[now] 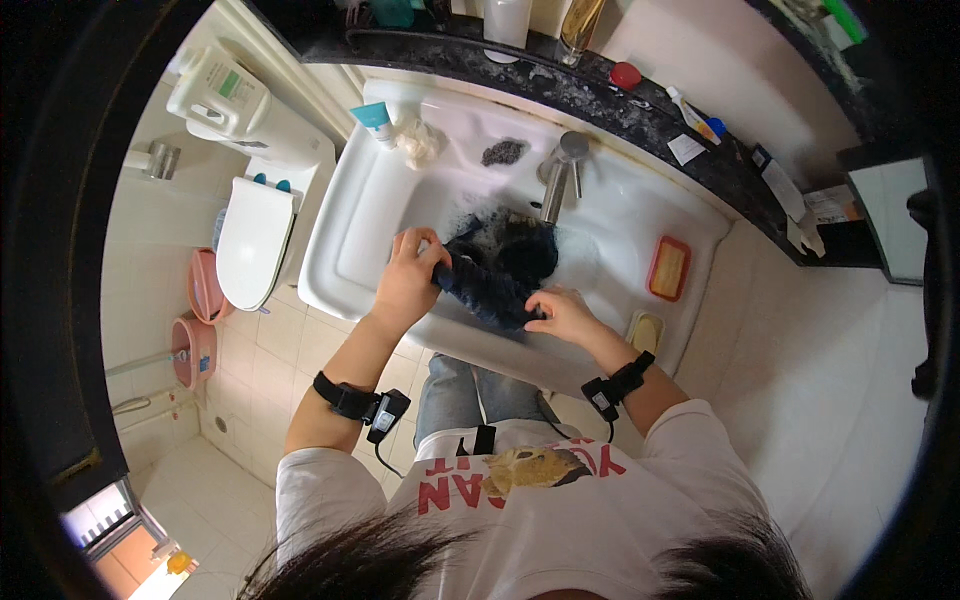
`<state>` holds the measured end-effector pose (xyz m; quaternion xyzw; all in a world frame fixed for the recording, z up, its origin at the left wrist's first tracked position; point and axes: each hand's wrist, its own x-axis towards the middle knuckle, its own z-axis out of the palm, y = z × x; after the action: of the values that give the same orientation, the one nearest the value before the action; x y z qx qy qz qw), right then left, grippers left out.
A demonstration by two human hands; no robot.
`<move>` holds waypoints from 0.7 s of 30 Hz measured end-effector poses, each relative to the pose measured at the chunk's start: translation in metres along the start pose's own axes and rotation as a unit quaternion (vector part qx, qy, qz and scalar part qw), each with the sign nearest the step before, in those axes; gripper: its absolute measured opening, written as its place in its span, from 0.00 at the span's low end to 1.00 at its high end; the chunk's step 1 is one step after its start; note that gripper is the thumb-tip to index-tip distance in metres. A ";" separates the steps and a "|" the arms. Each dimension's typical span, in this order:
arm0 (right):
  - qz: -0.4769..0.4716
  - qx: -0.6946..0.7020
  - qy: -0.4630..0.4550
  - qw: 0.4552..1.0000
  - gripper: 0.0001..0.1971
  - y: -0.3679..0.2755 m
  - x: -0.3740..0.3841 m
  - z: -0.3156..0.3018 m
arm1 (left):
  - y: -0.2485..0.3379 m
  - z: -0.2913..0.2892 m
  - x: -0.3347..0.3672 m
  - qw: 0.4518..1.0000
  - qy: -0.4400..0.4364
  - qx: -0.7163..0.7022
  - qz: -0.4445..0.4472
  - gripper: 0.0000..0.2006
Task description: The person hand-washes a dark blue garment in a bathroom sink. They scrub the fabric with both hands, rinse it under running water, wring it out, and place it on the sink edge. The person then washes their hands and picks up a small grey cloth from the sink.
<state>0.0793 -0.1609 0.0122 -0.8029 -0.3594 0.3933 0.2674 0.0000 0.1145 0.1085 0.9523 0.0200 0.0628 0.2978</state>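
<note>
A dark navy, wet cloth (490, 292) is bunched up in the white sink (335, 235), and part of it lies in sudsy water (470, 212) under the tap (553, 190). My left hand (410, 268) is closed on the cloth's left end, thumb and fingers pinching it. At the right end, near the sink's front edge, my right hand (564, 315) grips the cloth between thumb and fingers. The stretch between my hands is raised toward the front rim. I cannot make out what kind of garment it is.
On the sink's right ledge sit a red soap dish (668, 268) and a pale soap bar (647, 330). A grey scrubber (504, 152), a crumpled plastic bag (418, 143) and a blue-white tube (374, 122) lie along the back. A black shelf (440, 62) runs behind; a toilet (255, 240) stands left.
</note>
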 end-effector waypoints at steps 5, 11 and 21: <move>-0.068 0.291 0.098 0.949 0.31 -0.030 0.019 0.006 | 0.020 -0.026 0.014 0.976 0.026 -0.199 0.079 0.13; 0.074 0.265 0.115 0.954 0.27 -0.068 0.017 -0.013 | 0.017 -0.060 0.031 0.970 -0.021 -0.206 0.126 0.15; 0.049 0.069 0.213 0.973 0.24 -0.113 0.016 0.000 | -0.003 -0.088 0.037 0.959 -0.181 -0.146 0.162 0.21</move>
<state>0.0452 -0.0806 0.0854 -0.8644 -0.2262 0.2496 0.3732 0.0250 0.1697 0.1828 0.8845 -0.1979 -0.0608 0.4181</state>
